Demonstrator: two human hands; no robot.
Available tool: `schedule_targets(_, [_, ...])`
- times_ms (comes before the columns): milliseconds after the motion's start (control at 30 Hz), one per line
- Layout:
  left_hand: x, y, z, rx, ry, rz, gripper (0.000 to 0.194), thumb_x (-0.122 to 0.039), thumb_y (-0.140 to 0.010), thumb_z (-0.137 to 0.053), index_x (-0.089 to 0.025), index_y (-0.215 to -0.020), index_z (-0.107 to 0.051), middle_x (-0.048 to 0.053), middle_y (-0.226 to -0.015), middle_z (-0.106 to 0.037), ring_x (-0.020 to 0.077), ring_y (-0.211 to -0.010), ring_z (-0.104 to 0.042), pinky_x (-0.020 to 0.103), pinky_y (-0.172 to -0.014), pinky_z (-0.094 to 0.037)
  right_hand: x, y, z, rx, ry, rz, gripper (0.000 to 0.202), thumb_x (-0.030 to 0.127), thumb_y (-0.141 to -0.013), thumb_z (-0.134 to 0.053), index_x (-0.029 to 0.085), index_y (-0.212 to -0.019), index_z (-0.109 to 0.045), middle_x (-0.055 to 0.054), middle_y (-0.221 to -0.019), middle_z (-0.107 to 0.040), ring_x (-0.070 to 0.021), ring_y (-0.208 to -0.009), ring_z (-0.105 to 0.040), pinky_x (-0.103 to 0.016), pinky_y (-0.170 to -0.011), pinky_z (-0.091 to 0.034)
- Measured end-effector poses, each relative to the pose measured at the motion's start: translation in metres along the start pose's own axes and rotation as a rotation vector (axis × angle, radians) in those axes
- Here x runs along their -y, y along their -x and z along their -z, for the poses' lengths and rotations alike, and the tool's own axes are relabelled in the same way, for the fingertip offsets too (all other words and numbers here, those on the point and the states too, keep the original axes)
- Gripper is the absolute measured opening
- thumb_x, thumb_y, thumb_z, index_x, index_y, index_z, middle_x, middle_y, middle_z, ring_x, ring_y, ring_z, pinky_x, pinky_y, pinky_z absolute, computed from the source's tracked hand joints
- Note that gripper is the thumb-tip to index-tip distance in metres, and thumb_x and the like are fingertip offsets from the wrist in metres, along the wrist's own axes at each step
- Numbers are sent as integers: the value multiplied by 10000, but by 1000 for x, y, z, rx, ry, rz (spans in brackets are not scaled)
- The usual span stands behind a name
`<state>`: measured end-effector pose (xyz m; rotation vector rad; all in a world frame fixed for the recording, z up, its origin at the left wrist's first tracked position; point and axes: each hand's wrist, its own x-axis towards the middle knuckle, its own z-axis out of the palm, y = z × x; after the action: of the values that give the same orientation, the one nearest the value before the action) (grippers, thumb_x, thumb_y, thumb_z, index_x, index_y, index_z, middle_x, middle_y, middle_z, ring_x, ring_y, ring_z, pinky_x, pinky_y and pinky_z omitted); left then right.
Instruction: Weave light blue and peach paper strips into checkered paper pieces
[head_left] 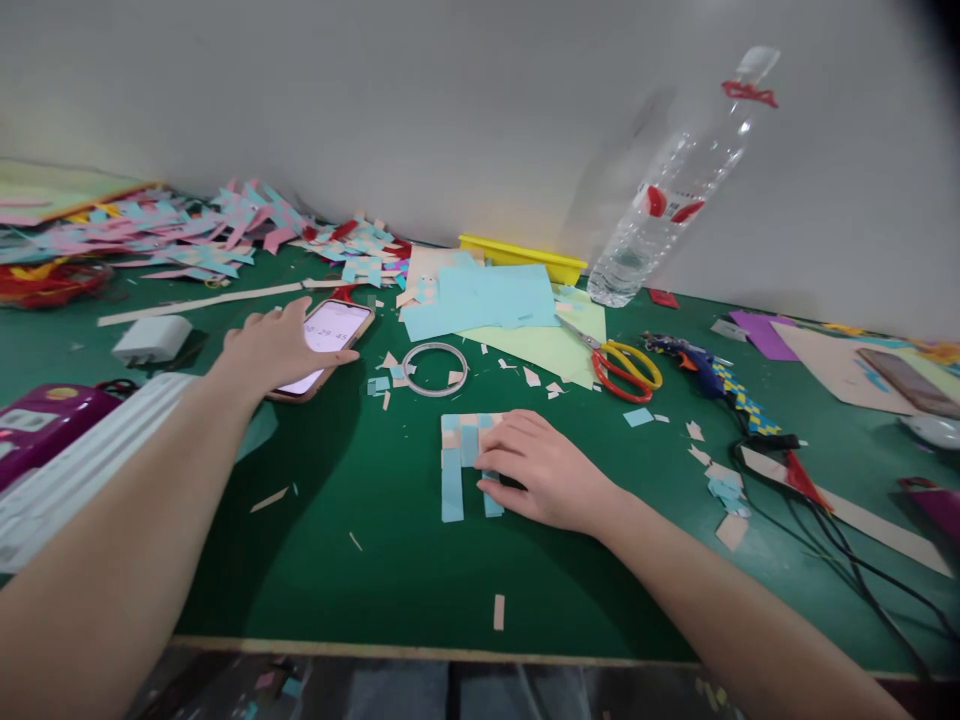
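Note:
My left hand (pixel 281 345) reaches over a phone (pixel 337 328) with a lit screen showing digits; its thumb and fingers are spread around the phone's left side and top. My right hand (pixel 536 468) rests on the right part of a small woven paper piece (pixel 452 480) made of light blue and pale peach strips, fingers slightly bent and apart, covering part of it. Two blue strips of the piece hang toward the table's front edge. Just behind it lies a roll of tape (pixel 407 372), a thin ring on the green table (pixel 360 570).
Scissors (pixel 626 370) with red and yellow handles lie right of centre, by blue and green paper sheets (pixel 487 300). A water bottle (pixel 664 205) stands behind them. Paper strips (pixel 217 225) pile up back left; a white charger (pixel 152 340) is nearer. Cords (pixel 847 550) lie right.

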<state>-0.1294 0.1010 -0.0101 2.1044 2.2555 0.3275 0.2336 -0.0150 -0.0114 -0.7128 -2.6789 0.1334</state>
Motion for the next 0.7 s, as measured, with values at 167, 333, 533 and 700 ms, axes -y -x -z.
schedule_targets(167, [4, 2, -3, -54, -7, -30, 1102, -888, -673, -524, -97, -1431, -398, 278, -1319, -566, 520, -1160, -512, 753, -859, -413, 0, 1, 0, 5, -1, -2, 210, 311, -962, -545, 154, -988, -682, -71, -1030, -678, -202, -979, -602, -416, -995, -442])
schedule_targets(333, [13, -6, -11, -61, -4, -63, 1073, -874, -710, -510, -54, -1398, -426, 290, -1281, -560, 526, -1160, -495, 703, -823, -463, 1, 1, 1, 7, -7, -3, 208, 310, -965, -539, 158, -990, -678, -75, -1022, -681, -201, -980, -605, -423, -990, -446])
schedule_targets(533, [21, -12, -18, -81, -6, -138, 1026, -825, -772, -506, -43, -1426, -392, 277, -1290, -553, 503, -1150, -503, 669, -858, -451, 0, 1, 0, 1, -25, -3, 203, 312, -967, -534, 169, -1008, -673, -83, -1026, -683, -205, -983, -605, -427, -980, -451])
schedule_targets(700, [21, -10, -18, -110, 13, -163, 1014, -820, -757, -537, -68, -1421, -393, 241, -1284, -583, 462, -1123, -531, 638, -880, -452, 0, 2, 1, 6, -24, -5, 198, 307, -965, -536, 168, -1013, -669, -83, -1032, -681, -206, -995, -602, -429, -986, -449])
